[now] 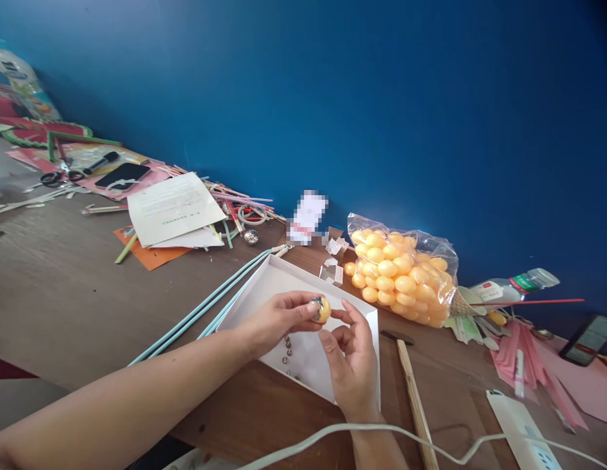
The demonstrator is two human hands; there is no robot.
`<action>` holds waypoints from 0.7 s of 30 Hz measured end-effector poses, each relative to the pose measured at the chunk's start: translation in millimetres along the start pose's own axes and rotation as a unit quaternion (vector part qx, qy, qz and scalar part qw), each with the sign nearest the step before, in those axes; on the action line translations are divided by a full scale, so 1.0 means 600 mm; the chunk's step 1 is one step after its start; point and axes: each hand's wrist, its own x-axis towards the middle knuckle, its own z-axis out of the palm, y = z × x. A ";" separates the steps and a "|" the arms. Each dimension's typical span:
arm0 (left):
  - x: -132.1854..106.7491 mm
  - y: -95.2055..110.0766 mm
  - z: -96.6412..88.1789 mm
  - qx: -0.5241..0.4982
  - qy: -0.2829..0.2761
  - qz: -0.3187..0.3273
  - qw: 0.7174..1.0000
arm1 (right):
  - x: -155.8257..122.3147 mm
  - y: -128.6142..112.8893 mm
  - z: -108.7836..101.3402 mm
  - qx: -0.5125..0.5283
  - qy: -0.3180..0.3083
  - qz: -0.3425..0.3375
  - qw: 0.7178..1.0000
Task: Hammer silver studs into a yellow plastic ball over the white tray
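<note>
My left hand pinches a small yellow ball with a dark and silvery patch on its left side. Just right of the ball is my right hand, fingers apart and curved, with nothing visible between them. One of its fingertips comes very close to the ball; whether it touches, I cannot tell. Both hands are above a shallow white box. Inside the box lie several small shiny metal beads or bells, partly hidden by my left forearm.
A clear bag of yellow balls stands behind the box. A wooden-handled hammer, a power strip and a white cable are at right. Pale blue sticks, papers and scissors lie left.
</note>
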 end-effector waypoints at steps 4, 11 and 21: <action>0.008 0.005 -0.012 -0.035 0.091 0.050 0.994 | 0.002 0.010 0.000 -0.050 -0.009 0.011 0.999; 0.010 0.006 -0.013 -0.017 0.135 0.067 0.988 | 0.001 0.010 0.014 -0.268 -0.189 -0.011 0.945; 0.008 0.002 -0.011 -0.002 0.132 0.047 0.990 | -0.004 0.002 0.010 -0.384 -0.185 -0.016 0.904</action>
